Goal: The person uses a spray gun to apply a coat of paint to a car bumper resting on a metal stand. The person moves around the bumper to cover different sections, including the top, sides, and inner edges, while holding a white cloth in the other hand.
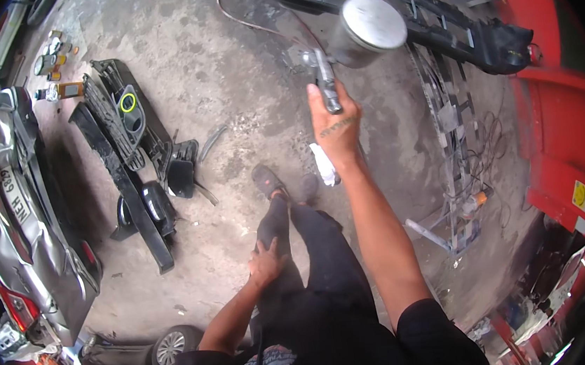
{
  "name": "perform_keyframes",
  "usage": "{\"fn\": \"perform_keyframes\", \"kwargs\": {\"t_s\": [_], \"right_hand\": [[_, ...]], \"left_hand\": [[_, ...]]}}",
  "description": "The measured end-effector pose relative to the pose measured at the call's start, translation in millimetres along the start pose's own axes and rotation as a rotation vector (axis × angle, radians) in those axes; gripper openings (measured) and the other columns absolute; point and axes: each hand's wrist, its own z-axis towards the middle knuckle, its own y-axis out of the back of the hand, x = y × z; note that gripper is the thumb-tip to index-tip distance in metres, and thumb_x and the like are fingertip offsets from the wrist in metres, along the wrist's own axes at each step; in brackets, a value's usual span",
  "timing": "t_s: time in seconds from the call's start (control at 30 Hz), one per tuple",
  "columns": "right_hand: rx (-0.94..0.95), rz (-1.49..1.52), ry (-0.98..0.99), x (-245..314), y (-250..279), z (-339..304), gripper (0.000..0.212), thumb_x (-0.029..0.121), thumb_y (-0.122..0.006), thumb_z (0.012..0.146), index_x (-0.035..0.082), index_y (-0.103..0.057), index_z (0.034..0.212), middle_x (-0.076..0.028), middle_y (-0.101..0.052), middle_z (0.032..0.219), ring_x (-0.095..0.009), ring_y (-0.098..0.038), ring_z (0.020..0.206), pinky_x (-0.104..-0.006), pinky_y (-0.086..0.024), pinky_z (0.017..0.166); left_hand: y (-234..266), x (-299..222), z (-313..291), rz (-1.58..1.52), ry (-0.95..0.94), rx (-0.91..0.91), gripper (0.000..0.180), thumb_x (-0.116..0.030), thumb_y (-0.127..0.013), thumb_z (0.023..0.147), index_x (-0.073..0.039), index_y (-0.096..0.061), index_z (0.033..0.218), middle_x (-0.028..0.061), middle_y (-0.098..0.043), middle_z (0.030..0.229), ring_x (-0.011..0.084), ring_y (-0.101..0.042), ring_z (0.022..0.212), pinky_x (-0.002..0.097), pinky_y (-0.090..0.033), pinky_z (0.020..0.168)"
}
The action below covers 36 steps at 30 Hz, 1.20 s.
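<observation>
My right hand [338, 127] is wrapped round the handle of a metal spray gun [327, 84], held out in front of me. Its silvery round cup [374, 23] sits beyond the handle, to the right. A thin hose [243, 22] curves over the floor near the gun. Behind the cup lies a long black bumper-like part [466, 45], partly hidden by it. My left hand [266, 261] rests on my left leg with its fingers spread and nothing in it. Something white [324, 165], perhaps a cloth or paper, shows beside my right wrist.
At the left stands a dented grey car tail panel [36, 228]. Black plastic trim parts [143, 228] and several bottles and cans [61, 81] lie on the concrete. A metal ladder-like frame [452, 146] and red vehicle bodywork [564, 114] stand right. A wheel [173, 350] is at lower left.
</observation>
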Motion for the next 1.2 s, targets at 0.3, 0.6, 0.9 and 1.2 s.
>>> {"fn": "perform_keyframes", "kwargs": {"t_s": [0.3,0.6,0.9,1.2], "right_hand": [[-0.315,0.033,-0.437,-50.5,20.7,-34.9,0.034,0.026,-0.068,0.099,-0.002,-0.067,0.117,-0.023,-0.073,0.093,-0.039,-0.071,0.087,-0.0461,-0.053,0.078],[-0.139,0.104,0.073,-34.5,-64.1,-41.4,0.026,0.015,-0.073,0.094,-0.001,-0.068,0.114,-0.015,-0.07,0.081,-0.028,-0.068,0.068,-0.0395,-0.054,0.065],[-0.519,0.167,-0.218,-144.0,-89.3,-91.5,0.021,0.017,-0.071,0.099,-0.003,-0.067,0.104,-0.007,-0.069,0.076,-0.013,-0.063,0.061,-0.0304,-0.05,0.055],[-0.788,0.282,-0.06,-166.6,-153.4,-113.6,0.022,0.022,-0.067,0.103,0.0,-0.065,0.1,0.001,-0.06,0.067,-0.008,-0.057,0.056,-0.0267,-0.045,0.051]], "left_hand": [[14.3,16.6,-9.4,0.167,-0.091,-0.313,0.08,-0.047,-0.068,0.094,-0.024,-0.033,0.162,0.0227,-0.027,0.167,0.0505,-0.033,0.147,0.0633,-0.041,0.111],[23.1,27.3,153.8,0.176,-0.633,-0.04,0.054,-0.036,-0.065,0.096,-0.011,-0.056,0.143,0.022,-0.062,0.137,0.0404,-0.064,0.12,0.0496,-0.052,0.1],[72.6,24.6,398.9,0.34,-0.595,-0.043,0.047,-0.041,-0.064,0.095,-0.011,-0.066,0.131,0.0193,-0.072,0.122,0.0371,-0.068,0.117,0.0503,-0.052,0.1],[112.9,-12.5,511.2,0.759,-0.791,-0.004,0.05,-0.047,-0.064,0.093,-0.006,-0.072,0.122,0.0184,-0.072,0.124,0.0365,-0.067,0.12,0.0501,-0.053,0.099]]}}
